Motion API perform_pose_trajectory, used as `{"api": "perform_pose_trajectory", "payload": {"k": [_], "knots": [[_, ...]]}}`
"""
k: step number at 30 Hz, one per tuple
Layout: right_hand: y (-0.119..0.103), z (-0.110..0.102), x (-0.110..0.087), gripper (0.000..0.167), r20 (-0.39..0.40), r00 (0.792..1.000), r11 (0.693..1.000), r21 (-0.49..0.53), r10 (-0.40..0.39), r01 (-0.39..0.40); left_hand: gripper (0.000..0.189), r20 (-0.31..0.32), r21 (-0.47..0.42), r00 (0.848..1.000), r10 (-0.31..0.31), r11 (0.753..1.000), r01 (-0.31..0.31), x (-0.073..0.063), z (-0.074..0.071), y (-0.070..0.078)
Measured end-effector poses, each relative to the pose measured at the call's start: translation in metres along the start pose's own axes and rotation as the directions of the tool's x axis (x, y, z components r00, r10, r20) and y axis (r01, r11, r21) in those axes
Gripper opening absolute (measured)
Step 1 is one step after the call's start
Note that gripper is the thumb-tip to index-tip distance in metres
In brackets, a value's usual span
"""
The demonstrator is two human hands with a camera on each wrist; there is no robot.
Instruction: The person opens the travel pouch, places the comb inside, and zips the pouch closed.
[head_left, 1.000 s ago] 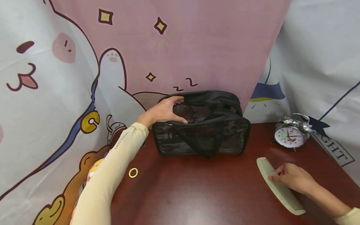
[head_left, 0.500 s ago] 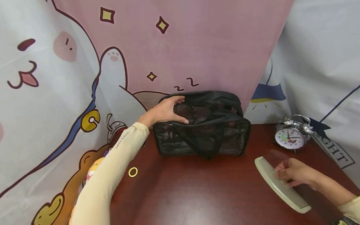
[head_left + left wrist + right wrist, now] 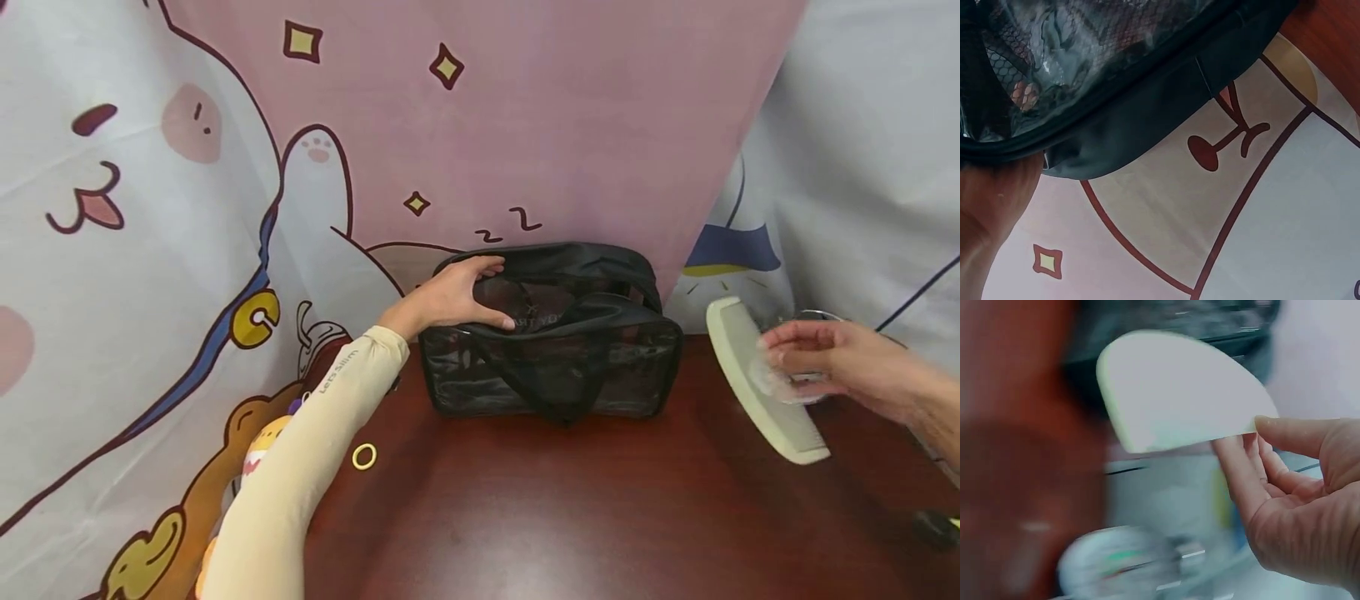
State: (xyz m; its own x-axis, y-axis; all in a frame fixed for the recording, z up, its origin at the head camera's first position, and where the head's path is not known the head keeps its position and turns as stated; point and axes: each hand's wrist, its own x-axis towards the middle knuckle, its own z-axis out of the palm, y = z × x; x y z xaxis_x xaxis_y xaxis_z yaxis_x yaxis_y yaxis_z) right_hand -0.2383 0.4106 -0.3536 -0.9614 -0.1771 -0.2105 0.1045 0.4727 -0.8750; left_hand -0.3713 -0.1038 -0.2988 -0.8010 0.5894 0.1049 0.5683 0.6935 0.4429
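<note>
A black bag (image 3: 480, 385) with see-through panels stands against the back cloth, its top unzipped. At its mouth my left hand (image 3: 453, 296) lies spread, thumb on the front rim and fingers at the back rim; some fingertips (image 3: 1024, 95) show through the mesh in the left wrist view. To the bag's right, my right hand (image 3: 851, 367) pinches a pale green comb (image 3: 735, 367) by its toothed side, raised above the table. The right wrist view shows the comb (image 3: 1179, 394) blurred, between thumb and fingers.
An alarm clock (image 3: 1116, 565) stands behind my right hand, mostly hidden in the head view. A small yellow ring (image 3: 356, 457) lies on the table left of centre. Beside my left sleeve sits an orange plush toy (image 3: 264, 437). A dark object (image 3: 933, 528) at the right edge is unclear.
My right hand has picked up the comb from the table and raised it toward the back, in front of the alarm clock. The left hand stays at the bag's mouth.
</note>
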Motion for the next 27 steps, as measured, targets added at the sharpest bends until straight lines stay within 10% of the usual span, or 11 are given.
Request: {"api": "perform_pose_trajectory", "payload": {"k": [3,8,12,16,19,23,27], "knots": [[-0.048,-0.009,0.006,0.018,-0.111,0.989,0.994,-0.065,-0.099,0.092,0.109,-0.014,-0.003,1.000,0.007,1.000,-0.007,0.001,0.001,0.001],[-0.116,-0.010,0.023,0.018,-0.192,0.924,0.926,0.125,-0.331,0.357,0.107,-0.019,-0.012,1.000,0.004,1.000,-0.004,0.002,0.000,0.001],[-0.161,0.012,0.034,0.015,-0.271,0.860,0.811,0.299,-0.433,0.503,0.107,-0.011,-0.014,1.000,0.001,1.000,-0.001,0.003,0.001,0.001],[-0.190,0.048,0.049,0.019,-0.367,0.790,0.632,0.474,-0.492,0.614,0.107,-0.014,-0.015,1.000,0.007,1.000,-0.007,0.004,0.001,-0.001],[-0.201,0.079,0.064,0.019,-0.420,0.759,0.565,0.508,-0.497,0.651,0.106,-0.021,-0.018,1.000,0.009,1.000,-0.010,0.004,0.000,-0.002],[-0.205,0.116,0.088,0.013,-0.437,0.753,0.586,0.473,-0.492,0.658,0.105,-0.026,-0.030,1.000,0.012,0.999,-0.012,0.003,0.000,-0.002],[-0.203,0.141,0.104,0.008,-0.356,0.793,0.742,0.303,-0.494,0.598,0.106,-0.028,-0.041,0.999,0.017,0.999,-0.018,0.004,0.002,-0.004]]}}
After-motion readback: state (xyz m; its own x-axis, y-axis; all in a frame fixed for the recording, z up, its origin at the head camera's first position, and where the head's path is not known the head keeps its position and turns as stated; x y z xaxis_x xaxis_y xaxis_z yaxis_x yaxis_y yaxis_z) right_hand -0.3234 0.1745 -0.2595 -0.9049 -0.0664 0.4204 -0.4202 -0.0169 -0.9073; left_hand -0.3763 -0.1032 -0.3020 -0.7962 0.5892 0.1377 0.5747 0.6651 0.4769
